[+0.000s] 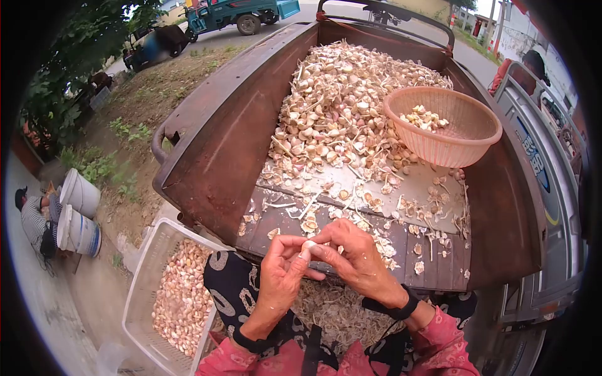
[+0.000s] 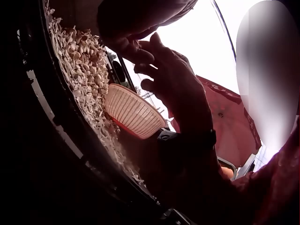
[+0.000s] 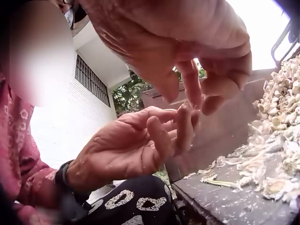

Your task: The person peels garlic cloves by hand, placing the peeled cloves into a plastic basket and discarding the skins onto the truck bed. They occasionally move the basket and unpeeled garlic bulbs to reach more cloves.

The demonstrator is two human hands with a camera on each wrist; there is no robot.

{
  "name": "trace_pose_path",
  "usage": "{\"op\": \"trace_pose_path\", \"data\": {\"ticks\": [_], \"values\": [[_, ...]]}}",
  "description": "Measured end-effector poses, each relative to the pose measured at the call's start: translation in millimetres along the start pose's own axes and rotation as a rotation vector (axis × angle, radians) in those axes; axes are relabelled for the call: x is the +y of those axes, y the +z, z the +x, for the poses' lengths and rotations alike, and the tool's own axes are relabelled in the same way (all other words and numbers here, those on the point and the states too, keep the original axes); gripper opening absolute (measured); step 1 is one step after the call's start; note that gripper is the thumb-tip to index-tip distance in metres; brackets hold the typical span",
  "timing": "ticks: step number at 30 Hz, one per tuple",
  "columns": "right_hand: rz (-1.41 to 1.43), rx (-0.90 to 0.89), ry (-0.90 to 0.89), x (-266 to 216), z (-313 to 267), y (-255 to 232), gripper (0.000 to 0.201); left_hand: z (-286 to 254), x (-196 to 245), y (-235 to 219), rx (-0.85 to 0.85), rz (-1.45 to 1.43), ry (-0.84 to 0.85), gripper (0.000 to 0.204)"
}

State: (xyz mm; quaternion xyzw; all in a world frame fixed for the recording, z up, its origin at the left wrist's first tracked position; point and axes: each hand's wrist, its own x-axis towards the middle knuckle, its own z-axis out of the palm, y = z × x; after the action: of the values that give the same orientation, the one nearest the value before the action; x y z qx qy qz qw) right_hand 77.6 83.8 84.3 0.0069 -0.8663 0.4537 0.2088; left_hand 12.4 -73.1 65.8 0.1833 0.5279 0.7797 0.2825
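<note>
Pink sleeves (image 1: 441, 341) lead to left hand (image 1: 280, 281) and right hand (image 1: 365, 264), both pinching a garlic clove (image 1: 306, 250) at the cart bed's (image 1: 450, 266) near edge. Inside cart bed: garlic heap (image 1: 342, 103), basket (image 1: 439, 147). Outside, left: crate (image 1: 148, 340).

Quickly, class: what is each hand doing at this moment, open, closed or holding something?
Left hand: closed, pinching a pale garlic clove.
Right hand: closed, thumb and finger pinching at the same garlic clove.
</note>
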Motion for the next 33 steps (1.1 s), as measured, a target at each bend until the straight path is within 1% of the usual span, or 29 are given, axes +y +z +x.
{"op": "trace_pose_path", "data": {"ticks": [1, 2, 3, 4, 5, 6, 7, 8, 9, 10, 13, 16, 19, 20, 22, 23, 26, 27, 28, 29, 30, 31, 32, 33], "values": [[-0.098, -0.032, -0.017, -6, 2, -1, 0.022, 0, -2, -6, -0.003, -0.065, -0.068, 0.021], [-0.203, -0.057, -0.018, -14, 5, -2, 0.023, 1, -3, -13, 0.034, -0.133, -0.067, 0.022], [-0.292, 0.012, -0.100, -30, 14, -2, 0.020, 4, -8, -14, 0.059, -0.203, -0.081, 0.023], [-0.410, 0.005, -0.230, -47, 26, -3, 0.024, 8, -19, -1, 0.228, 0.135, 0.100, 0.023], [-0.541, -0.026, -0.374, -61, 34, 2, 0.020, 12, -29, 12, 0.379, 0.464, 0.308, 0.023], [-0.558, -0.194, -0.227, -75, 44, 15, 0.032, 12, -31, 16, 0.317, 0.116, 0.080, 0.023], [-0.548, -0.364, -0.098, -88, 49, 13, 0.046, 12, -29, 8, 0.274, -0.215, -0.153, 0.022], [-0.570, -0.336, -0.055, -77, 39, 6, 0.046, 20, -45, -28, 0.238, -0.128, -0.200, 0.022], [-0.597, -0.354, -0.031, -80, 37, 1, 0.046, 27, -56, -57, 0.233, -0.032, -0.224, 0.021], [-0.615, -0.377, -0.027, -86, 37, 0, 0.045, 24, -49, -46, 0.237, -0.048, -0.189, 0.020], [-0.634, -0.468, -0.059, -110, 41, 11, 0.044, 25, -43, -41, 0.247, -0.080, -0.133, 0.020], [-0.605, -0.570, -0.164, -145, 48, 37, 0.042, 21, -41, -44, 0.240, -0.073, -0.077, 0.022], [-0.626, -0.637, -0.245, -173, 49, 42, 0.041, 15, -37, -46, 0.237, -0.053, -0.053, 0.028], [-0.648, -0.663, -0.258, -178, 48, 41, 0.041, 14, -36, -49, 0.250, -0.042, -0.037, 0.028], [-0.711, -0.721, -0.267, -183, 46, 37, 0.040, 17, -35, -52, 0.181, -0.087, -0.057, 0.032], [-0.738, -0.751, -0.279, -185, 45, 37, 0.040, 18, -32, -53, 0.196, -0.081, -0.042, 0.032], [-0.853, -0.877, -0.307, -183, 44, 28, 0.038, 33, -24, -58, 0.093, -0.229, -0.088, 0.035], [-0.907, -0.922, -0.308, -187, 39, 32, 0.038, 40, -19, -62, 0.098, -0.253, -0.071, 0.035], [-0.971, -0.704, -0.399, -156, 40, 17, 0.038, 49, -14, -65, 0.101, -0.246, -0.093, 0.034], [-1.022, -0.487, -0.489, -103, 42, -2, 0.039, 57, -11, -64, 0.104, -0.242, -0.119, 0.034], [-0.760, -0.374, -0.448, -44, 46, -3, 0.034, 61, -4, -53, 0.123, -0.264, -0.050, 0.031], [-0.725, -0.416, -0.350, -6, 54, -19, 0.028, 65, 7, -48, 0.120, -0.242, -0.076, 0.030], [-0.677, -0.425, -0.177, 30, 55, -31, 0.036, 73, 8, -51, 0.094, -0.226, -0.045, 0.029], [-0.622, -0.295, -0.167, 63, 52, -40, 0.035, 79, 7, -55, 0.072, -0.206, -0.018, 0.028]]}}
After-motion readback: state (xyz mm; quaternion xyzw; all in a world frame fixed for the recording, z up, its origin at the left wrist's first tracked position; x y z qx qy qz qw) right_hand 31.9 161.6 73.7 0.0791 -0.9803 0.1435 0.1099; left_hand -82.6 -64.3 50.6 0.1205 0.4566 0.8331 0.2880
